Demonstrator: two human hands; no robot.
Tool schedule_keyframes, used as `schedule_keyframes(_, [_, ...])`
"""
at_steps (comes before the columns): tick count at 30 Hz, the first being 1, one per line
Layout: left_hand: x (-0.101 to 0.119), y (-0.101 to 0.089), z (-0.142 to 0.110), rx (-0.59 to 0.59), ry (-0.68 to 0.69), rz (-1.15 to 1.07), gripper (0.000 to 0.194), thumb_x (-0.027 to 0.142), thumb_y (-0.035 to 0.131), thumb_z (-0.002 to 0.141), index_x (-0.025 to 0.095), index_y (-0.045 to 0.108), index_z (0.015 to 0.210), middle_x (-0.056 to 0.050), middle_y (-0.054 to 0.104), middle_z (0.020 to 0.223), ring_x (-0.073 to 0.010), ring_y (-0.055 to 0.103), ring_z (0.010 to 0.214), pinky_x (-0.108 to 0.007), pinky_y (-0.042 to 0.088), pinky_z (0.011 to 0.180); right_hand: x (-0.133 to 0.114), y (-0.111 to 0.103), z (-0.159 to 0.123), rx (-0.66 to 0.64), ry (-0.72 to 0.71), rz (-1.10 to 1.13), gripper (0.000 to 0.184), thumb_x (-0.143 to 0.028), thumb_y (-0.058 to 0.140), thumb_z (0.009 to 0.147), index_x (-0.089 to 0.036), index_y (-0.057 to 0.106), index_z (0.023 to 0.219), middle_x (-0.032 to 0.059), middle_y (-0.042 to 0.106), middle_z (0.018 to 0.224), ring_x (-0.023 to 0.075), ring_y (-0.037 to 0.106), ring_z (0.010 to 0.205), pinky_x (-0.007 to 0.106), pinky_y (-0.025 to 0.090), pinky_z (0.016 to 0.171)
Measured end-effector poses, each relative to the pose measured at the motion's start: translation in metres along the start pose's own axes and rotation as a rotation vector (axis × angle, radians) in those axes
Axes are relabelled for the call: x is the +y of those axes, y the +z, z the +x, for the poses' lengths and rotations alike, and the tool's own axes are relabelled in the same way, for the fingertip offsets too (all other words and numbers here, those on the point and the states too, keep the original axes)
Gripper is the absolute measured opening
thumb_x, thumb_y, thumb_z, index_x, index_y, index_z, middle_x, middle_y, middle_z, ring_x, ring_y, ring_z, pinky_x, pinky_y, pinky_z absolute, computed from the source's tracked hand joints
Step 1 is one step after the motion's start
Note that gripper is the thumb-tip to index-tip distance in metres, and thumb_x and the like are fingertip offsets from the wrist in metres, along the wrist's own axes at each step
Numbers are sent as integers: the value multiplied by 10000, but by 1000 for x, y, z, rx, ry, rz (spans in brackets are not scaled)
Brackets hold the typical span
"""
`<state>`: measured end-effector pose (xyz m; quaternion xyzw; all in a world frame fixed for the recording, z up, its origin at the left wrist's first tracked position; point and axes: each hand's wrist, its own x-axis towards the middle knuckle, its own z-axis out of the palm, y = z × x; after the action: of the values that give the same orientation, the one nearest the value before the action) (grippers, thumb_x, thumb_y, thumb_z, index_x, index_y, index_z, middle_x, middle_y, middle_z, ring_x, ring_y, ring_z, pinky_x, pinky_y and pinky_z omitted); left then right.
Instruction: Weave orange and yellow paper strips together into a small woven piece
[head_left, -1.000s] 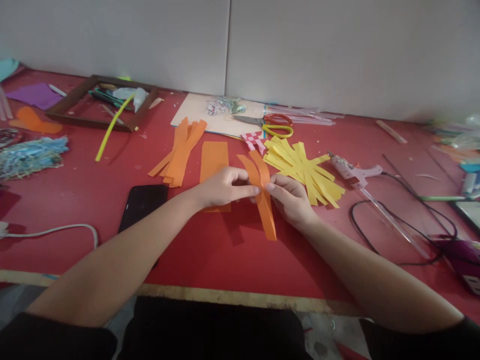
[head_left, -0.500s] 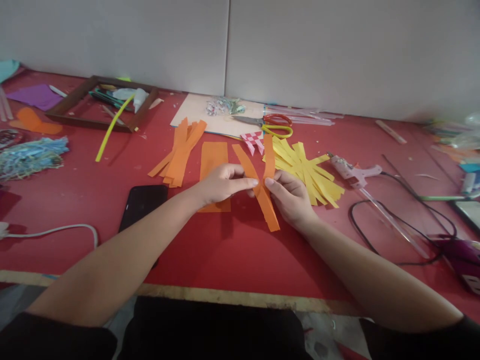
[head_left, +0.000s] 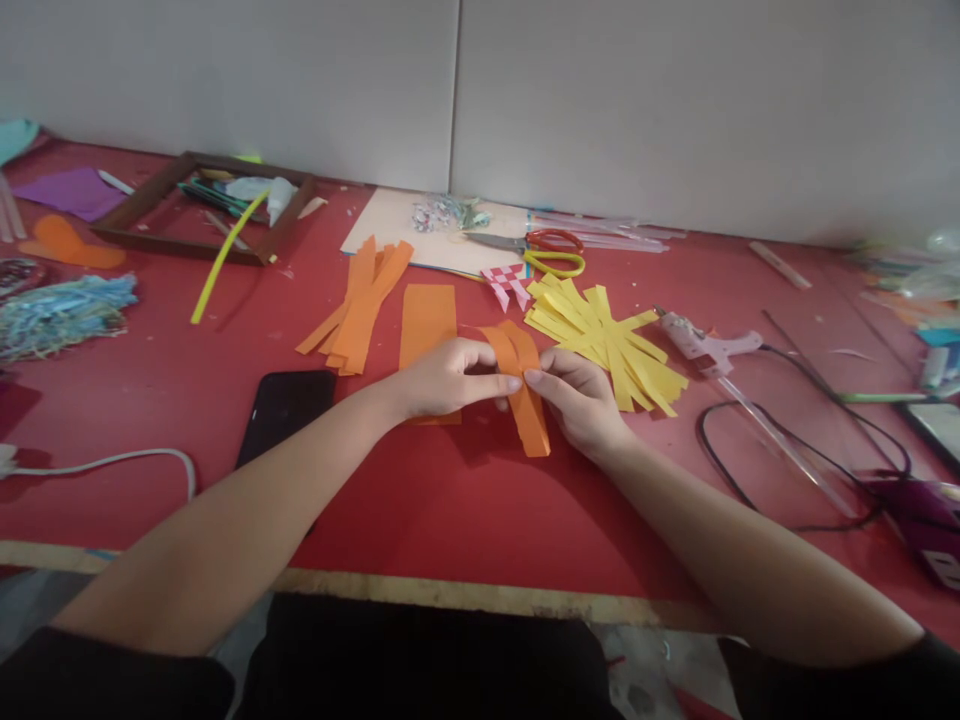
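Between my two hands is an orange paper strip point(head_left: 531, 425), split lengthwise at its far end and joined toward the near end. My left hand point(head_left: 457, 378) pinches its left side between thumb and fingers. On the right side, my right hand point(head_left: 581, 395) pinches it the same way, thumb tips almost meeting. Beneath my left hand lies a wider orange paper piece point(head_left: 429, 315). A pile of orange strips point(head_left: 364, 305) sits farther left. Yellow paper strips point(head_left: 611, 340) fan out just beyond my right hand.
Scissors point(head_left: 544, 248) and a pink woven paper piece point(head_left: 506, 285) lie behind the hands. A glue gun point(head_left: 709, 345) with a looping black cord rests at right. A black phone point(head_left: 289, 410) is by my left forearm. A wooden frame point(head_left: 142, 215) stands back left.
The two halves of the orange strip spread apart half a second ago and have now come back close together. Both hands stay nearly in place, still pinching it.
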<state>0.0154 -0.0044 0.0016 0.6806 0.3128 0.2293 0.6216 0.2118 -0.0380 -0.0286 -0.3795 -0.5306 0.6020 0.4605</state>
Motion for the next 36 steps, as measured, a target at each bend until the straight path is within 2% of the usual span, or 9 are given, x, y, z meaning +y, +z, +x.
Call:
schedule_keyframes(4, [0,0,0,16,9,-53,199,331,648,871,139,695,895,-34,700,795,-140,639,770,-281,489,762,2,-1,1,8,-45,7,228,-366,707,850,-228,565,736,-19,696,680,163,670,625,310,550,606])
schedule_keyframes(13, [-2,2,2,83,-9,-90,236,366,682,833,133,691,795,-57,712,786,-160,650,776,-309,498,777,2,4,0,19,-87,57,165,-350,674,883,-242,597,786,-22,710,716,167,690,685,335,564,678])
schedule_keyframes(20, [-4,0,3,106,-17,-73,278,407,695,817,133,684,778,-71,724,817,-174,661,783,-329,513,783,4,2,1,82,-24,45,220,-421,705,844,-244,599,770,-26,688,682,158,666,632,309,543,634])
schedule_keyframes(26, [-1,0,0,109,-10,-26,286,419,675,834,135,696,811,-51,714,794,-163,650,776,-303,494,764,1,-1,0,22,2,13,228,-424,714,835,-231,637,740,-17,657,656,147,621,616,300,514,634])
schedule_keyframes(31, [1,0,-2,72,5,-10,261,398,654,854,150,679,777,-10,693,788,-128,618,736,-254,458,698,5,-2,-1,88,-32,-5,210,-389,736,824,-235,628,730,-39,608,619,123,552,555,270,456,556])
schedule_keyframes(36, [0,0,0,80,8,-18,225,365,650,850,151,684,790,-20,708,802,-138,630,766,-269,463,736,7,-1,-1,104,-67,-28,221,-386,720,840,-237,607,723,-42,602,612,124,551,559,272,454,555])
